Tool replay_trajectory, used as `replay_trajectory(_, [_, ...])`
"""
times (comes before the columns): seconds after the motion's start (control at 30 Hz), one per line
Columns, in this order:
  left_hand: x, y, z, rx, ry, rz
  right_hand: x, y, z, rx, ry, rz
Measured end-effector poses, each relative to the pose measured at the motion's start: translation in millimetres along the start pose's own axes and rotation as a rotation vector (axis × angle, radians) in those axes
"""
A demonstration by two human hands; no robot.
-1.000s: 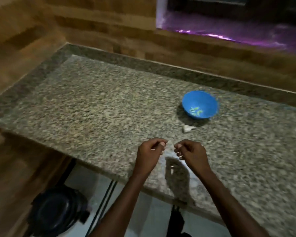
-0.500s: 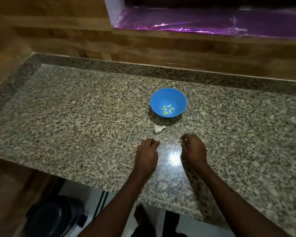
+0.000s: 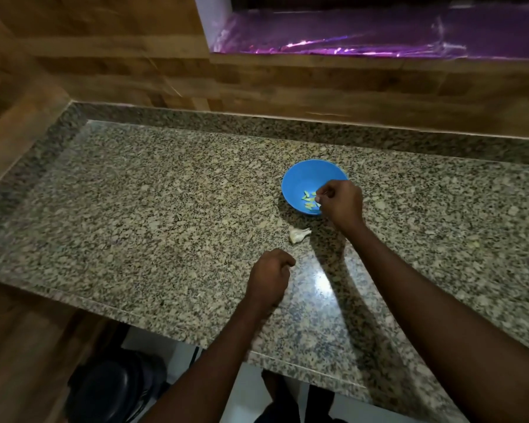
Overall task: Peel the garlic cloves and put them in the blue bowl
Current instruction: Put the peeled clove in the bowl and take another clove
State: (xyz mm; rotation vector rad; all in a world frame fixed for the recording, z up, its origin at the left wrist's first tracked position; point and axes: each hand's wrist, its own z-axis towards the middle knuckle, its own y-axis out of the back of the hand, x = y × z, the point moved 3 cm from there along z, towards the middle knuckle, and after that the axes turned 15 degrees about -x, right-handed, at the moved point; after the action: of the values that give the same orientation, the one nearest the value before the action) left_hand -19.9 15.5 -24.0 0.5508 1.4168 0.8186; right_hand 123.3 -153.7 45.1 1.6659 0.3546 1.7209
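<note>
- Since half a second ago the right hand [image 3: 339, 203] has gone from the counter out over the near rim of the blue bowl [image 3: 300, 181]; the left hand [image 3: 268, 280] stays low, just inside the front edge.
- Right fingertips [image 3: 318, 198] are bunched together over the bowl on something small and pale. It is too small to name, and the knuckles cover the bowl's right rim.
- Left fingers are curled under the palm. Whether they hold anything cannot be told.
- Peeled cloves [image 3: 309, 200] lie in the bowl just left of the right fingertips. Which way they point is unclear.
- One unpeeled garlic piece [image 3: 298, 235] lies between the two hands, its long axis running left to right, tip toward the right wrist.
- Open granite counter [image 3: 135, 209] stretches left of the left fingers to the wood wall [image 3: 104, 71].
</note>
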Motion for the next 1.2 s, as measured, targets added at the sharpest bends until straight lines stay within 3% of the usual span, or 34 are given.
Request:
replay_trajectory(0.07, [3.3, 2.2, 2.3, -0.003, 0.024, -0.044, -2.9, -7.3, 10.8, 0.038, -0.047, 0.007])
replay_trajectory(0.17, [9.4, 8.1, 6.1, -0.026, 0.131, -0.143, -6.6, 6.3, 1.1, -0.07, -0.016, 0.018])
replay_trajectory(0.27, [15.3, 13.0, 16.5, -0.13, 0.214, -0.196, -17.8, 24.5, -32.0, -0.181, -0.003, -0.014])
replay_trajectory(0.33, [11.9, 16.6, 29.3, -0.198, 0.217, -0.175, -35.2, 22.0, -57.3, -0.139, -0.062, -0.042])
replay_trajectory(0.4, [3.4, 15.1, 46.7, -0.159, 0.183, -0.155, -51.8, 9.4, -78.1, -0.003, -0.221, 0.056])
replay_trajectory(0.5, [-11.1, 5.0, 66.1, 0.03, 0.052, -0.086, -61.1, -11.9, -96.4, 0.149, -0.555, 0.265])
replay_trajectory(0.57, [-14.1, 2.6, 71.1, 0.052, 0.01, -0.051, -53.9, -20.0, -98.5, 0.164, -0.68, 0.35])
replay_trajectory(0.67, [-16.1, 6.8, 66.7, 0.036, 0.085, -0.145, -42.4, -24.6, -96.3, 0.147, -0.773, 0.47])
replay_trajectory(0.87, [-13.3, 15.4, 39.6, 0.125, 0.303, -0.508, -40.9, -17.7, -105.2, 0.105, -0.745, 0.449])
replay_trajectory(1.07, [-15.0, 24.6, 25.7, 0.105, 0.301, -0.614, -43.7, -14.9, -117.7, 0.171, -0.753, 0.473])
replay_trajectory(1.2, [-16.5, 24.5, 23.2, 0.118, 0.26, -0.612, -38.6, -9.6, -121.2, 0.119, -0.795, 0.483])
